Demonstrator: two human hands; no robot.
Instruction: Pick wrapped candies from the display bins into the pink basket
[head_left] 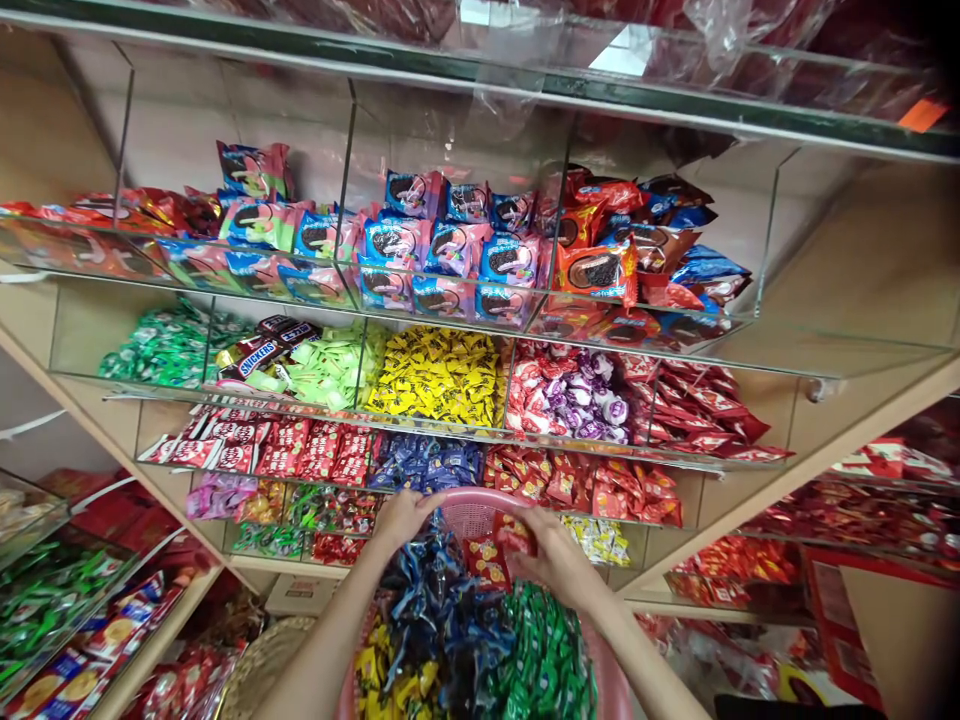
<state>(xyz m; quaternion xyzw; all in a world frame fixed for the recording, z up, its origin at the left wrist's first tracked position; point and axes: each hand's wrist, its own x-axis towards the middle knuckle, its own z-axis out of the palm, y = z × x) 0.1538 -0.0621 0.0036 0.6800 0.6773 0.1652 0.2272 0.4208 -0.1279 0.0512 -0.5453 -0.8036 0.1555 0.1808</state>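
A round pink plastic basket [466, 512] is in front of me, holding dark blue wrapped candies [442, 590], yellow ones [397, 670] and green ones [551, 650]. My left hand [401, 520] is closed at its far left rim, its fingertips partly hidden. At the far right of the basket, my right hand [551, 550] has its fingers around a red candy packet [516, 535]. Another red packet [486, 562] with orange round prints lies just below those fingers, on top of the candies. Right behind the basket are shelf compartments of blue candies [427, 462] and red packets [540, 475].
Glass-fronted shelves [450, 330] rise ahead, divided into compartments of cookie packs [390, 245], yellow candies [435, 375] and Snickers bars [259, 352]. A wooden side panel [847, 400] slants at right. Low at left are a woven basket [262, 665] and another candy shelf [67, 600].
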